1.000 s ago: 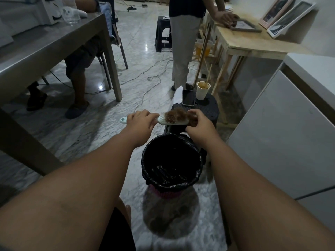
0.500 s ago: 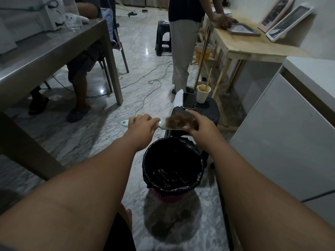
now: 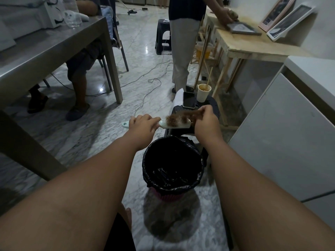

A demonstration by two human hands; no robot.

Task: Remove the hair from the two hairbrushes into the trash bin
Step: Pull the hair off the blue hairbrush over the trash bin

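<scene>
A pale green hairbrush (image 3: 176, 124) lies level above the far rim of the trash bin (image 3: 173, 166), bristles up. My left hand (image 3: 143, 125) grips its handle, whose end sticks out to the left. A mat of brown hair (image 3: 183, 115) covers the bristles. My right hand (image 3: 206, 121) pinches the right end of that mat, which is lifted off the brush tip. The bin is lined with a black bag and stands on the marble floor between my forearms. Only one hairbrush is in view.
A dark stool (image 3: 214, 105) behind the bin holds a phone (image 3: 188, 100) and a paper cup (image 3: 204, 92). One person (image 3: 183, 42) stands at a wooden table (image 3: 253, 46). Left is a grey table (image 3: 45, 49) with a seated person (image 3: 81, 69). A white cabinet (image 3: 282, 134) stands at the right. Cables cross the floor.
My right hand has risen and pulled the right end of the hair mat up off the brush. The left hand keeps its hold on the handle.
</scene>
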